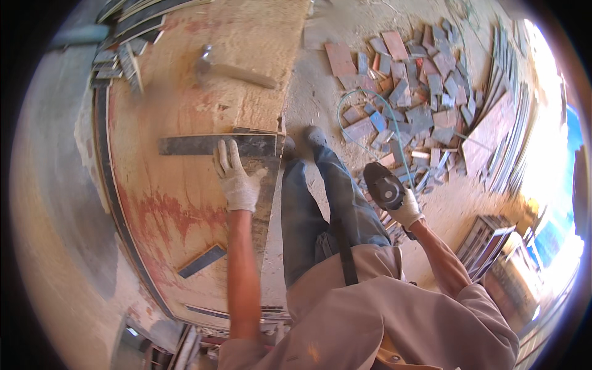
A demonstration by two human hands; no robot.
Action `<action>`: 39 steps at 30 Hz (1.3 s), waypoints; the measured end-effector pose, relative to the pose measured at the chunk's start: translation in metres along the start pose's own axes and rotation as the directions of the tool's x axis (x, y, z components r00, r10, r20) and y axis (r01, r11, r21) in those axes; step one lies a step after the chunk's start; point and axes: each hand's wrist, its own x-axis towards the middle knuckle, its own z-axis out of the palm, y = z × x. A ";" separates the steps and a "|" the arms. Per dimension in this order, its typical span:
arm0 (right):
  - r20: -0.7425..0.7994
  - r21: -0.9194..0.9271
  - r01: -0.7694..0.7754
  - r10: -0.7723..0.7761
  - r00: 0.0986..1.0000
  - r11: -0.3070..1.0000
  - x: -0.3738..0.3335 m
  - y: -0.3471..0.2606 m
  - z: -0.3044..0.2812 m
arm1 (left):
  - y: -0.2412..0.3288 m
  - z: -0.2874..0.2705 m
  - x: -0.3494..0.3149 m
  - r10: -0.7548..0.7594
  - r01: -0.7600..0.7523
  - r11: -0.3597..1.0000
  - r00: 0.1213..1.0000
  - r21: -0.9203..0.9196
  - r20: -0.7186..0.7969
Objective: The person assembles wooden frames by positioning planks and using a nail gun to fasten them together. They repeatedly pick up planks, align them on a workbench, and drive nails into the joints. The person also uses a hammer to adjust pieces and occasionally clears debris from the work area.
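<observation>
My left hand (234,182), in a whitish work glove, lies with its fingers stretched out on a dark, narrow board strip (191,145). The strip lies crosswise on the wooden work surface (197,111), its right end by the surface's right edge. Out to the right, my gloved right hand (407,213) is closed around a dark handheld power tool (386,187) with a rounded body. The tool is held in the air beside my right leg, apart from the strip; its exact kind is unclear.
A hammer (237,73) lies on the far part of the surface, a short dark strip (202,261) nearer me. Stacked strips (142,24) are at the far left. Many board offcuts (425,86) and a teal hose (399,139) cover the floor at right, beside long leaning strips (502,123).
</observation>
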 end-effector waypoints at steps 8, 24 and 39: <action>-0.182 0.026 -0.107 0.110 0.977 0.994 -0.032 0.015 0.023 | -0.051 0.023 0.083 0.559 -0.621 0.783 0.715 0.016 0.420; -0.057 0.245 0.115 -0.104 0.993 0.963 -0.011 -0.096 0.096 | -0.021 0.020 0.095 0.605 -0.741 0.666 0.605 0.089 0.517; 0.055 0.309 0.115 -0.139 0.989 0.944 0.013 -0.126 0.116 | -0.007 0.019 0.100 0.589 -0.768 0.622 0.589 0.154 0.553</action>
